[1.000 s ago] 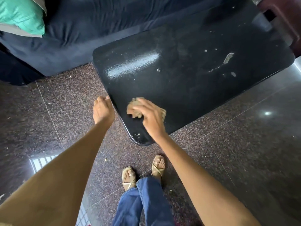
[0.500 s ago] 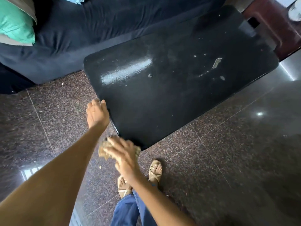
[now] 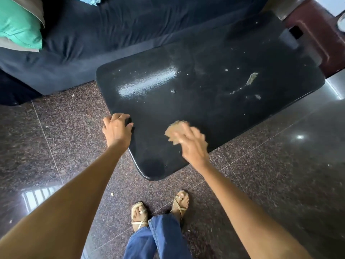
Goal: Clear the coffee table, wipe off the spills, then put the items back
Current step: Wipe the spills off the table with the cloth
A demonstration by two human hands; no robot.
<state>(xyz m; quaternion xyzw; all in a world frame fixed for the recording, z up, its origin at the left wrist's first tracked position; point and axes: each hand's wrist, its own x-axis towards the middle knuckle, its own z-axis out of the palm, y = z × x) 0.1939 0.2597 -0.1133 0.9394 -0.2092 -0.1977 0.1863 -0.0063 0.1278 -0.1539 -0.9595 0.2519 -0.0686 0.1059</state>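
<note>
The black glossy coffee table (image 3: 205,109) fills the middle of the head view. Pale dried spill marks (image 3: 251,78) and small specks lie on its right half. My right hand (image 3: 192,144), blurred by motion, holds a crumpled tan cloth (image 3: 174,128) pressed on the tabletop near the front edge. At the table's left edge is my left hand (image 3: 116,130), its fingers curled over the rim and its thumb on the top.
A dark blue sofa (image 3: 112,34) runs along the table's far side, with a green cushion (image 3: 18,27) at top left. A reddish-brown piece of furniture (image 3: 321,34) stands at the table's far right corner. Polished granite floor (image 3: 280,174) surrounds the table; my sandalled feet (image 3: 160,208) stand by its near corner.
My right hand swept the cloth off the table's near corner toward my feet, then brought it back onto the top, further right. My left hand moved onto the table's left edge.
</note>
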